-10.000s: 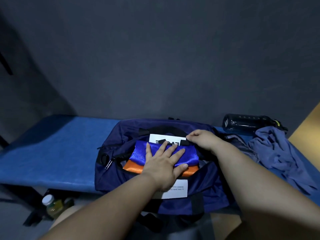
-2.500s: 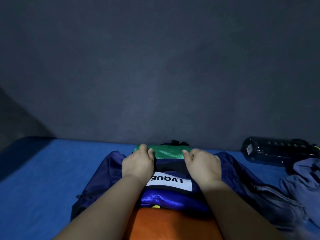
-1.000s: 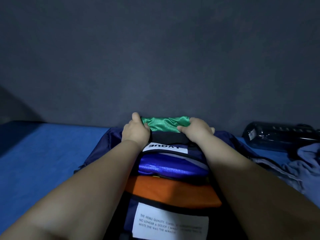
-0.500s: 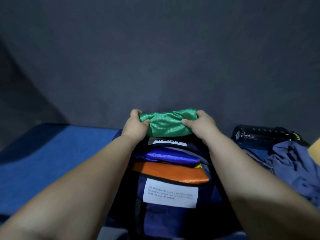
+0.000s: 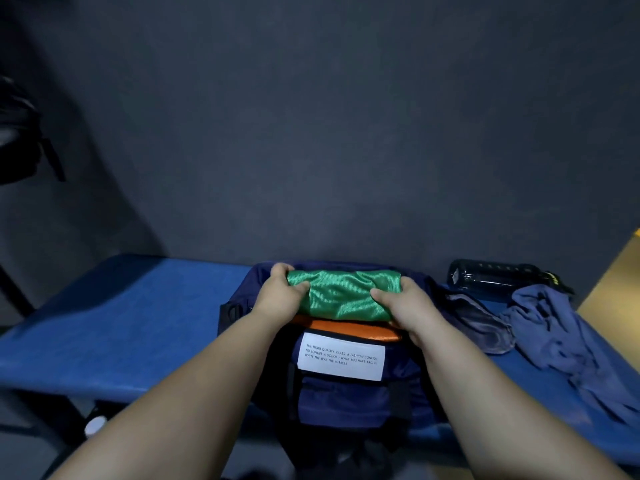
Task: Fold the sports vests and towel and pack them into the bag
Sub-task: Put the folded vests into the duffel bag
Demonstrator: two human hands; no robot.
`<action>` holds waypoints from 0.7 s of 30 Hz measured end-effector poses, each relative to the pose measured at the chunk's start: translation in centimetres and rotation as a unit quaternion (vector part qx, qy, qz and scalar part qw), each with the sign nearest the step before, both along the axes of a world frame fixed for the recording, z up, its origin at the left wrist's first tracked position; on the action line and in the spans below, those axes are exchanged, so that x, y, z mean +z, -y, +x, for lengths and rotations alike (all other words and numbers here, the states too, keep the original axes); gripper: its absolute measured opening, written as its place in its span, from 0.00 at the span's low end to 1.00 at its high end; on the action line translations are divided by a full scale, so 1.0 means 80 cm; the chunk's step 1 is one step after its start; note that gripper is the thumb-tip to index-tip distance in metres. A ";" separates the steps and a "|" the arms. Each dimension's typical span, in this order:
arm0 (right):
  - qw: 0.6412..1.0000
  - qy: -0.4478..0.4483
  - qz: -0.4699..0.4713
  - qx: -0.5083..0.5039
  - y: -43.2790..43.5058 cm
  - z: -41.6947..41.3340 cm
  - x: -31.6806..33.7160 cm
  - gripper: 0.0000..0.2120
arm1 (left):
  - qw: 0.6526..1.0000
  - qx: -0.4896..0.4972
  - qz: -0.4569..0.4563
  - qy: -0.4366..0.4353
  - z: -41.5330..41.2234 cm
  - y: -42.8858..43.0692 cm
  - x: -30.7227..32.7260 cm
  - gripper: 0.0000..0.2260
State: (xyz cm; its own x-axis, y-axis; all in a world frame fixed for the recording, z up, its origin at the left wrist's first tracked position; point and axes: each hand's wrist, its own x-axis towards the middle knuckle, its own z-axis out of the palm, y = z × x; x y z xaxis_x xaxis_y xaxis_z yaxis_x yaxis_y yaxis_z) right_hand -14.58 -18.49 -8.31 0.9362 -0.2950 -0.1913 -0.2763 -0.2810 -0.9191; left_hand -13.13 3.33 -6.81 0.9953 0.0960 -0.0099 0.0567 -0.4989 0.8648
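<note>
A folded green vest (image 5: pixel 343 294) lies across the open mouth of the navy bag (image 5: pixel 343 400), which sits on the blue bench. My left hand (image 5: pixel 278 294) grips the vest's left end and my right hand (image 5: pixel 403 304) grips its right end. Just below it, the edge of a folded orange vest (image 5: pixel 353 329) shows inside the bag. The blue vest seen earlier is hidden under the green one. A crumpled grey-blue towel (image 5: pixel 557 337) lies on the bench to the right of the bag.
The blue bench (image 5: pixel 121 313) stands against a dark grey wall. A dark water bottle (image 5: pixel 491 277) lies behind the towel. On the floor at lower left stands a small white-capped bottle (image 5: pixel 95 426). A dark object (image 5: pixel 17 147) hangs at the far left.
Both hands have brought the green vest from the bag's far side toward me, over the bag's opening; it now covers the blue vest.
</note>
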 end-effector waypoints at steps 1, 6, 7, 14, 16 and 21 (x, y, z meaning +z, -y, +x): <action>1.000 0.002 -0.007 0.000 -0.003 -0.008 0.002 0.35 | 1.000 -0.001 -0.003 -0.003 -0.003 -0.001 -0.002 0.18; 0.992 -0.014 -0.123 0.013 -0.008 -0.025 -0.010 0.24 | 0.999 -0.019 0.022 -0.030 -0.017 -0.005 -0.012 0.20; 0.986 -0.023 -0.164 0.022 -0.010 -0.028 -0.010 0.25 | 0.999 -0.020 0.028 -0.035 -0.019 -0.005 -0.014 0.21; 0.941 -0.049 -0.334 0.028 -0.013 -0.044 -0.011 0.27 | 0.985 -0.025 0.157 -0.066 -0.017 -0.008 -0.031 0.23; 0.936 -0.043 -0.348 0.022 -0.013 -0.044 -0.013 0.25 | 0.979 -0.033 0.190 -0.061 -0.017 -0.008 -0.033 0.22; 0.931 -0.022 -0.365 0.007 -0.005 -0.042 -0.020 0.17 | 0.954 -0.043 0.296 -0.015 -0.021 -0.015 -0.039 0.18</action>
State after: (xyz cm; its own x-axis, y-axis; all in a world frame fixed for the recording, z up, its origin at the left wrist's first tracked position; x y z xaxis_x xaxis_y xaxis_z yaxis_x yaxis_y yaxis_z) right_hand -17.97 -18.09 -9.91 0.9366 -0.3499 0.0166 -0.3017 -0.8297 -0.4696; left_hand -14.81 4.53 -9.93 0.9999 0.0108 -0.0078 0.0131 -0.9030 0.4294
